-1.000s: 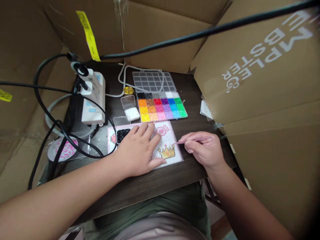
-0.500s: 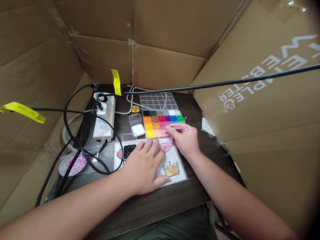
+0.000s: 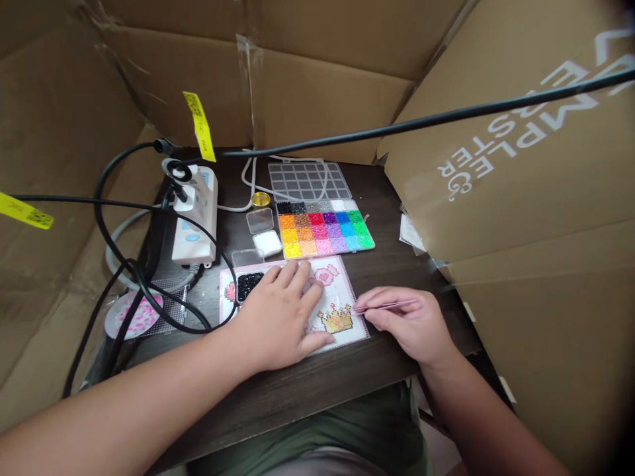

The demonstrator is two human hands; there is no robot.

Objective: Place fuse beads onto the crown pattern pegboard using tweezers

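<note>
Bare left hand (image 3: 278,324) lies palm down, fingers fanned, thumb jutting sideways, bare left forearm (image 3: 143,387) slanting in low! Over right, bare right hand (image 3: 411,324) curls into a tight pinch, bare right forearm (image 3: 496,410) angled behind!

Brown cardboard walls (image 3: 322,92) enclosed the dark surface (image 3: 381,205) at the back and both sides, with clear tape (image 3: 247,53) down a seam at the rear and large white lettering (image 3: 506,125) slanting across the right panel. A white power strip (image 3: 195,221) with pale blue switches stood at the left, a black plug (image 3: 179,192) in it. Black cables (image 3: 377,132) looped beside it and stretched overhead, bearing yellow tags (image 3: 199,127). A pale cord (image 3: 233,209) curved behind, and a small white packet (image 3: 411,233) lay against the right panel.
</note>
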